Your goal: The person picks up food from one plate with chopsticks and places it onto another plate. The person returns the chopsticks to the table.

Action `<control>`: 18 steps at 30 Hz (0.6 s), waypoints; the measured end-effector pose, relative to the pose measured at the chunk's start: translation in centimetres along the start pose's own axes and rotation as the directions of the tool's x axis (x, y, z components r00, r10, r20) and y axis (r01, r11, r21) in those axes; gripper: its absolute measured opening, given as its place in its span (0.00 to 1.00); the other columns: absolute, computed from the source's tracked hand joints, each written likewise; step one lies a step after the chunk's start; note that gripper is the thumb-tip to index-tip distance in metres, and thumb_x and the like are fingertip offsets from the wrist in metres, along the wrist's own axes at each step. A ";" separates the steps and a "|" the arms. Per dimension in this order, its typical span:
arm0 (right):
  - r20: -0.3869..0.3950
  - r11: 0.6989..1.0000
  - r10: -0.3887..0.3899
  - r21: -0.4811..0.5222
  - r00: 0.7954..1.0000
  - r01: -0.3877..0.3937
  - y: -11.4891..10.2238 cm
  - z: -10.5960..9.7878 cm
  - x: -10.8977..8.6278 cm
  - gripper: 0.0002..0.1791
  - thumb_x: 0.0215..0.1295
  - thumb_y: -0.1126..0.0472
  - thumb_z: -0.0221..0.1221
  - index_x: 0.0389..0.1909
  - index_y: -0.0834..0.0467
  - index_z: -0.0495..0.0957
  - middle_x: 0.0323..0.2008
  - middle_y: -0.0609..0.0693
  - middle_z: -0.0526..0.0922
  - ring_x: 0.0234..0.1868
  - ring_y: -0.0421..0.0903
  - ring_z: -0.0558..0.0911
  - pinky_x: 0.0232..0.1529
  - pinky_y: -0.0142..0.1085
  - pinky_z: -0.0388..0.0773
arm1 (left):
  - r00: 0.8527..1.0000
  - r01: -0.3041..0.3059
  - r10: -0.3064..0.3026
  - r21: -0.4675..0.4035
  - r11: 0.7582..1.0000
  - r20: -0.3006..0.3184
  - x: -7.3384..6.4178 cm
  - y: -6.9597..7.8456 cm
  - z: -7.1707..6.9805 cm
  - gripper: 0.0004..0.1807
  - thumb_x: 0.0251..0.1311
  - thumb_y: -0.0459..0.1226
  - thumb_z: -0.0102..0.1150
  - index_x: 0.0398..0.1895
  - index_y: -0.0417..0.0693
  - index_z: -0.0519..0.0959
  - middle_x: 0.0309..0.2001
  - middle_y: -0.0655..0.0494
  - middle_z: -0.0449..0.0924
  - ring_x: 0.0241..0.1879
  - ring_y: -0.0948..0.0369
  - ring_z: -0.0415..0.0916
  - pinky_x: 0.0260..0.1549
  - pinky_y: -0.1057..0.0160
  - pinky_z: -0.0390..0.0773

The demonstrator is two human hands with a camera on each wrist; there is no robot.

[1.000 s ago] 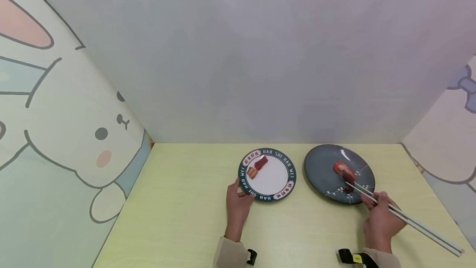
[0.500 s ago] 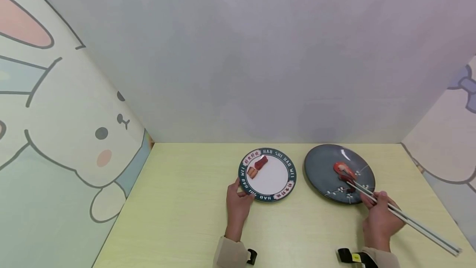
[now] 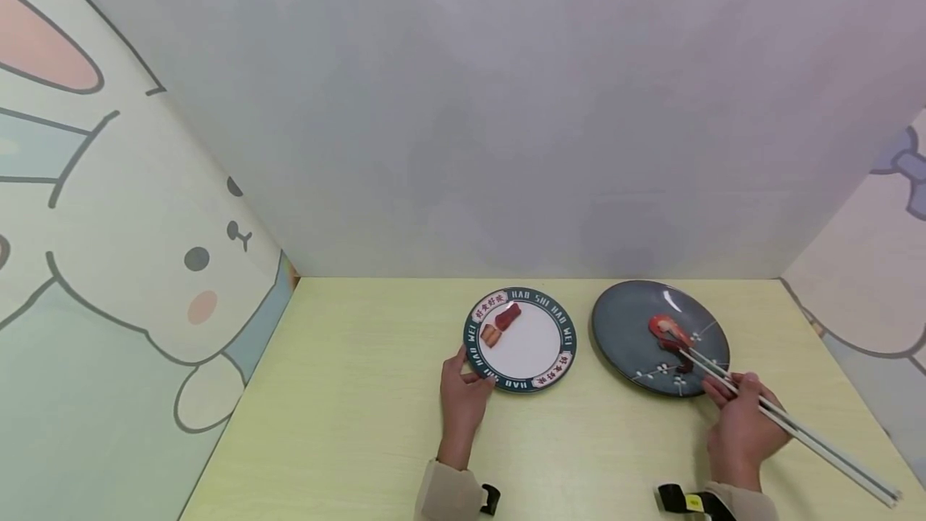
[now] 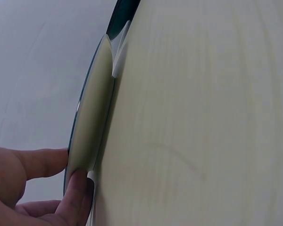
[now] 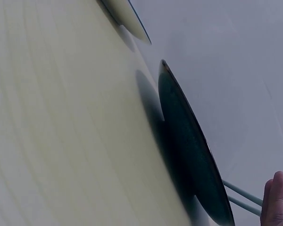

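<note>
The right hand (image 3: 745,428) is grasping a pair of pale chopsticks (image 3: 810,436) well back from their tips, its fingers curled around the shafts. The tips are meeting the dark red piece (image 3: 675,348) on the dark plate (image 3: 620,330) — whether they are pinching it or only touching it, I cannot tell. A pink shrimp (image 3: 664,326) is lying right against that piece, so closing the tips carelessly could catch or drag the shrimp too. The piece looks smooth and curved; a shallow or uneven pinch could let it roll or slip out, and crossed tips could flick it toward the rim.

The left hand (image 3: 463,404) is pinching the near left rim of the white plate (image 3: 531,350), a finger pressing its pale underside in the left wrist view. Lifting or twisting there could tilt the plate and set the red chunk (image 3: 508,316) and the tan piece (image 3: 491,335) sliding, as both are sitting toward its far left side. The two plates are resting near each other on the table (image 3: 347,392) — a piece dropped between them would be landing on bare wood-grain.
</note>
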State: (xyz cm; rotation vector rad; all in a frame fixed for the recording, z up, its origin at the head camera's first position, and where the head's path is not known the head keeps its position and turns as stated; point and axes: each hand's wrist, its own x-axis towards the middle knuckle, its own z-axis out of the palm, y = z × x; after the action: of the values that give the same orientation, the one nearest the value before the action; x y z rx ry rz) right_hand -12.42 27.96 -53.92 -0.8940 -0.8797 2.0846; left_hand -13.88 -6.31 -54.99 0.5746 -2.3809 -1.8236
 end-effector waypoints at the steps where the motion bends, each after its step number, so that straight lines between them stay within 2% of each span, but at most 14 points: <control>1: 0.002 1.000 -0.004 0.002 1.000 0.004 0.0 0.0 -0.1 0.09 0.75 0.67 0.61 0.36 0.70 0.83 0.24 0.54 0.87 0.21 0.45 0.89 0.24 0.34 0.85 | 1.000 -0.003 0.003 0.001 1.000 -0.001 0.0 0.0 0.0 0.41 0.57 0.23 0.71 0.76 0.32 0.67 0.58 0.42 0.75 0.41 0.58 0.79 0.34 0.63 0.83; 12: 0.056 0.998 -0.028 0.055 0.998 0.025 -0.3 0.4 -0.9 0.10 0.75 0.66 0.62 0.34 0.68 0.84 0.24 0.56 0.89 0.21 0.47 0.90 0.23 0.34 0.84 | 1.000 -0.008 0.008 -0.001 1.000 0.005 0.0 0.0 0.0 0.41 0.57 0.23 0.71 0.76 0.32 0.67 0.59 0.42 0.74 0.41 0.58 0.79 0.34 0.63 0.82; 18: 0.066 1.000 -0.009 0.030 0.998 0.007 -0.2 0.4 -0.9 0.10 0.74 0.65 0.63 0.35 0.68 0.84 0.24 0.55 0.89 0.21 0.46 0.89 0.23 0.34 0.84 | 1.000 -0.001 0.001 0.001 1.000 0.004 0.1 -0.1 0.0 0.42 0.57 0.23 0.71 0.76 0.32 0.67 0.59 0.42 0.74 0.40 0.58 0.79 0.33 0.64 0.82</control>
State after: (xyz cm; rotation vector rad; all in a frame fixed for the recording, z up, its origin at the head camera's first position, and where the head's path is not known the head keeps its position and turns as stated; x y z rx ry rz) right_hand -12.23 27.19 -53.26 -0.8087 -0.8831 2.1252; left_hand -13.95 -6.37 -55.15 0.5701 -2.3843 -1.8242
